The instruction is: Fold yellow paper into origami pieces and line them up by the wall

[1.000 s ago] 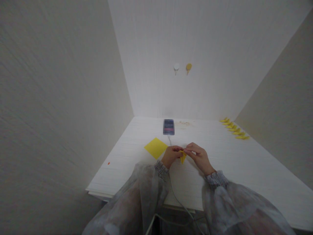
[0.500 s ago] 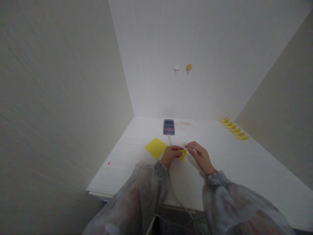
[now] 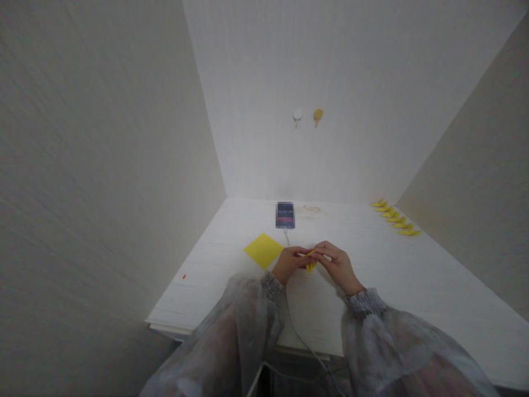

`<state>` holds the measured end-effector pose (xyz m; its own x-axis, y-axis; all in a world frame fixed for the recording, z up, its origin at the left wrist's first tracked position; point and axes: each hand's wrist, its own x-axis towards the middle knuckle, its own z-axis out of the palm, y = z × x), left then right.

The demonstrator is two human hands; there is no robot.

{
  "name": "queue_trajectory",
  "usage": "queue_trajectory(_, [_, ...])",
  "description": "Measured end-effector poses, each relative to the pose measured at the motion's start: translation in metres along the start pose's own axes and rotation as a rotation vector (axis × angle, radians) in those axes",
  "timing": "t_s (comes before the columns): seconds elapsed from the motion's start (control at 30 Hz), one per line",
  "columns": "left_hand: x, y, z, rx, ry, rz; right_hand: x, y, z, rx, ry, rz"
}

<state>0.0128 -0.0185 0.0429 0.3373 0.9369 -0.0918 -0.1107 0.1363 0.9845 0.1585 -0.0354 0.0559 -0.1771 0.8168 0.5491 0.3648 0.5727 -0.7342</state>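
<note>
A small piece of folded yellow paper [image 3: 311,267] is held over the middle of the white table [image 3: 235,309]. My left hand [image 3: 291,263] pinches it from the left, fingers closed. My right hand [image 3: 336,266] is closed on its upper right edge, with thumb and fingertips meeting there. The fingers cover much of the paper, so its exact folds are hidden. A flat square sheet of yellow paper [image 3: 263,250] lies on the table just left of my left hand, one corner close to the wrist.
Several folded yellow paper pieces [image 3: 399,222] stand in a slanting row at the back right. A phone-like device with a blurred screen [image 3: 285,215] sits at the back, its cable [image 3: 295,331] running between my arms. Two hooks [image 3: 318,114] are on the back wall. A small orange bit [image 3: 184,277] lies left.
My right hand has moved slightly left and closed its fingertips on the folded yellow paper. My left hand keeps its hold in nearly the same spot.
</note>
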Motion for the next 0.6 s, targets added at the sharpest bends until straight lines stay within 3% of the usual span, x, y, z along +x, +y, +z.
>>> queue_trajectory(0.6, [0.0046,-0.0065,-0.0001,0.150,0.010,0.024,0.0004,-0.0017,0.0026,-0.053,-0.078,0.010])
